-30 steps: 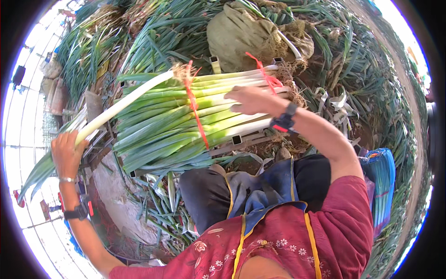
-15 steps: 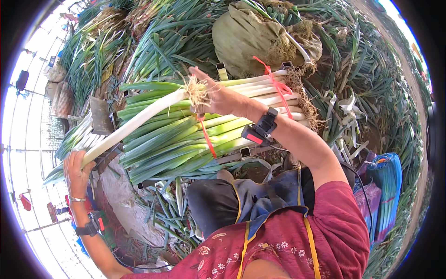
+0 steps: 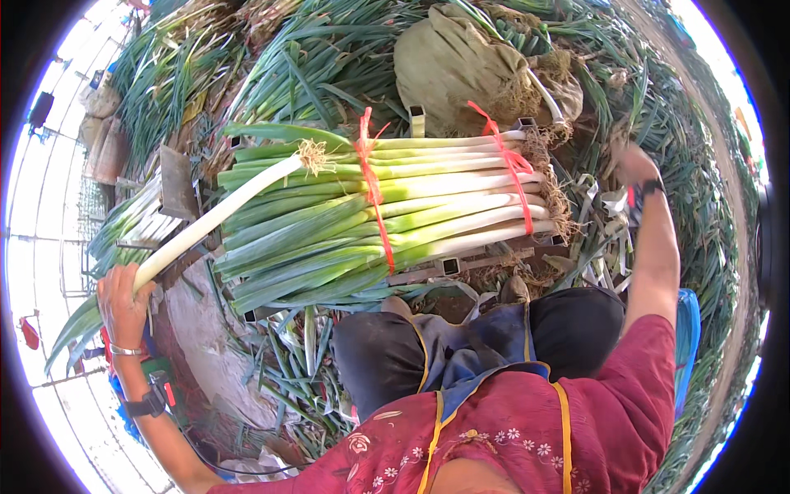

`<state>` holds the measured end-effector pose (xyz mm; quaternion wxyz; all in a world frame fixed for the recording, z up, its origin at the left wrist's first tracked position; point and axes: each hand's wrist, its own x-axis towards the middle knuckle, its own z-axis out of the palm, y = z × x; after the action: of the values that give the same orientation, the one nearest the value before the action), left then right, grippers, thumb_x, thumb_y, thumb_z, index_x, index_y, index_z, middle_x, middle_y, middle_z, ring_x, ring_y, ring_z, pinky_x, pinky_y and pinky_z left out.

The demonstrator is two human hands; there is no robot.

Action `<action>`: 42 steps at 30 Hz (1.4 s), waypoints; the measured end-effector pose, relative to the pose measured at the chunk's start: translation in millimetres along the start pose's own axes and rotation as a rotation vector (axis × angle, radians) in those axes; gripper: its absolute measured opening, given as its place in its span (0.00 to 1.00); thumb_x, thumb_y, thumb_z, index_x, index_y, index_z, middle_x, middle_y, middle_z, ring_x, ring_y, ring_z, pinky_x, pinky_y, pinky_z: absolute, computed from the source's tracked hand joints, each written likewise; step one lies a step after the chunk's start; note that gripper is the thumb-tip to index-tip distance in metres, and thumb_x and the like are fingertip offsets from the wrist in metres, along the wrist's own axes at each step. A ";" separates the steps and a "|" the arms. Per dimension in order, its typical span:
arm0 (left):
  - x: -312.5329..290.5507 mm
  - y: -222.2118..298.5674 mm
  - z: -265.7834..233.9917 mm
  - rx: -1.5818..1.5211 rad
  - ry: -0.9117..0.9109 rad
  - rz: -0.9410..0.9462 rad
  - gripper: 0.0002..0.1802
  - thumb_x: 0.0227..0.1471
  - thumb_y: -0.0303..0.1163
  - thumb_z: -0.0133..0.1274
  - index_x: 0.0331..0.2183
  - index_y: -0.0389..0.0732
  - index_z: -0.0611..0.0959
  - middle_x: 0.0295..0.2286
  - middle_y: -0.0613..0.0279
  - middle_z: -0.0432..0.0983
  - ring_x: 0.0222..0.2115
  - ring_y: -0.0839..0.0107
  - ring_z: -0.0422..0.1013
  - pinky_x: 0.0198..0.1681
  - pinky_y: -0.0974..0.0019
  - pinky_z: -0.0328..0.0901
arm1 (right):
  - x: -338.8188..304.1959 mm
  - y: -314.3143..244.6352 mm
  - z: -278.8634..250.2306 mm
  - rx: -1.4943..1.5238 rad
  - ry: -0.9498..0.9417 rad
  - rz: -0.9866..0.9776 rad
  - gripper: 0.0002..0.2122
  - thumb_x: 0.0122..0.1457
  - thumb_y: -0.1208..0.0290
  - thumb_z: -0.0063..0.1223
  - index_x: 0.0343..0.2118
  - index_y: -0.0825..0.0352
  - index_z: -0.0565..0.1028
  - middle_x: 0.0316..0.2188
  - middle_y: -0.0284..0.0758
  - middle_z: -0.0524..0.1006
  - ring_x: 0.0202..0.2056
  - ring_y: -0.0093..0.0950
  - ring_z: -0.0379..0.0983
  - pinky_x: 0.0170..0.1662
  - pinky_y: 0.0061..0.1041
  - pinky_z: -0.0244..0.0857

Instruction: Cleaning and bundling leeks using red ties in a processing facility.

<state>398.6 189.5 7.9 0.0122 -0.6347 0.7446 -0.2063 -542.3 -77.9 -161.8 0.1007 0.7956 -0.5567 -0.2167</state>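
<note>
My left hand (image 3: 123, 306) is wrapped round a single leek (image 3: 220, 209) near where its white stalk turns green. The stalk slants up to the right, and its root tuft lies over the leaves of a big leek bundle (image 3: 461, 188). Two red ties, one round the middle (image 3: 372, 193) and one near the roots (image 3: 515, 165), bind that bundle, which rests on a metal frame (image 3: 415, 276). Off to the right, my right hand (image 3: 635, 167) is stretched over loose leek leaves, apart from the bundle. Motion blur hides its fingers.
A draped olive cloth sack (image 3: 457, 70) sits behind the bundle. Heaps of leeks (image 3: 329, 62) spread across the back and right. An upright metal plate (image 3: 178, 183) stands at the left, beside more leeks. Blue plastic (image 3: 687, 337) shows behind my right arm.
My right hand has left the single leek's root end and swung far right, uncovering the tie round the bundle's middle. My left hand, still gripping the leek, has shifted slightly left.
</note>
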 end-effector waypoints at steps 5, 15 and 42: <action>16.2 14.7 -15.5 0.055 -0.012 0.061 0.29 0.38 0.32 0.63 0.47 0.45 0.78 0.30 0.61 0.70 0.35 0.61 0.66 0.41 0.58 0.57 | -23.2 -79.7 -66.7 0.533 -0.147 0.536 0.37 0.44 0.64 0.57 0.61 0.63 0.60 0.44 0.49 0.76 0.46 0.44 0.73 0.49 0.38 0.65; 65.2 36.8 -22.0 0.098 0.038 0.253 0.36 0.29 0.27 0.66 0.47 0.52 0.79 0.25 0.66 0.65 0.31 0.66 0.65 0.39 0.62 0.57 | 85.0 -330.5 -186.7 0.967 -0.075 -0.568 0.18 0.60 0.66 0.48 0.48 0.73 0.72 0.39 0.44 0.79 0.40 0.33 0.76 0.47 0.30 0.68; 134.5 83.3 -14.8 0.098 -0.051 0.456 0.34 0.27 0.26 0.65 0.44 0.49 0.79 0.25 0.64 0.64 0.28 0.64 0.64 0.33 0.61 0.56 | 92.0 -452.4 -186.6 2.634 -0.971 -0.136 0.05 0.56 0.73 0.46 0.27 0.65 0.73 0.15 0.22 0.57 0.15 0.16 0.49 0.20 0.19 0.43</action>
<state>290.0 75.1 27.3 0.1081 -0.4537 0.8572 -0.2181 -49.7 -15.7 -199.6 -0.9188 0.1770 -0.2885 0.2030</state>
